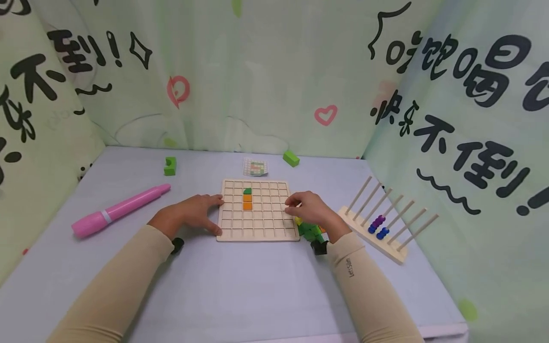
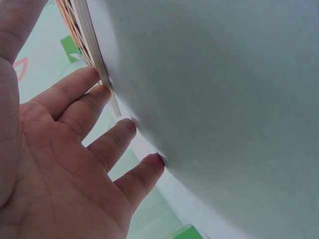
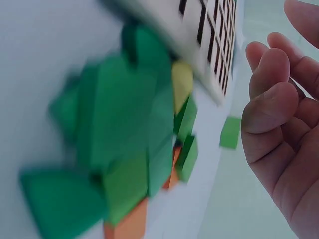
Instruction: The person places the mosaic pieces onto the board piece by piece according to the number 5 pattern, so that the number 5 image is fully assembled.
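My left hand [image 1: 188, 215] rests flat, fingers straight, against the grid board [image 1: 258, 224], while my right hand [image 1: 310, 208] hovers loosely curled, empty, over green blocks [image 1: 310, 232]

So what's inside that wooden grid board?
The wooden grid board holds one green piece above two orange pieces. The right hand covers its right edge cells.
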The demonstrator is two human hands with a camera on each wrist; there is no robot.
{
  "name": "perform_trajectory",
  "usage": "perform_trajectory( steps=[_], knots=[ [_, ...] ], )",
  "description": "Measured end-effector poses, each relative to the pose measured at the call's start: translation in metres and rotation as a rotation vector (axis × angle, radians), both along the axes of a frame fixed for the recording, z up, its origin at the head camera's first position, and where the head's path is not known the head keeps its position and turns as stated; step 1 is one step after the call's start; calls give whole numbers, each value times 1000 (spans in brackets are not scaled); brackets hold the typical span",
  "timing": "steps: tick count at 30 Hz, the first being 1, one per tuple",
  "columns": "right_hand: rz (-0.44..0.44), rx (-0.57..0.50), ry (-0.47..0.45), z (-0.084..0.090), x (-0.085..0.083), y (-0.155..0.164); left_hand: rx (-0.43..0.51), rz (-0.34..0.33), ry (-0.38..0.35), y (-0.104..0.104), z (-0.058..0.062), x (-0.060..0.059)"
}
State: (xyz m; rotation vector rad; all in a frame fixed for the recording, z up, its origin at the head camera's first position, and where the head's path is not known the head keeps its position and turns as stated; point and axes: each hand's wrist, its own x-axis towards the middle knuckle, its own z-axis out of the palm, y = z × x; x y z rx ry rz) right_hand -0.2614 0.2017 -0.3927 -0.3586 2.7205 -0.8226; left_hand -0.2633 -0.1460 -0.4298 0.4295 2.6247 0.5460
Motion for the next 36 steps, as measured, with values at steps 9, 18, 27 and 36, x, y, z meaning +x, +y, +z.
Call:
perform_trajectory(
  steps=[9, 18, 27, 36],
  knots=[
    [-129, 96, -12, -3, 8, 48, 10, -2, -7, -1, 1, -1],
    [-155, 148, -52, -13, 17, 71, 11, -3, -6, 0, 2, -1],
    [-93, 277, 10, -19, 28, 72, 19, 3, -9, 0, 4, 2],
    [-121, 279, 20, -21, 28, 75, 25, 11, -12, 2, 4, 2]
  ],
)
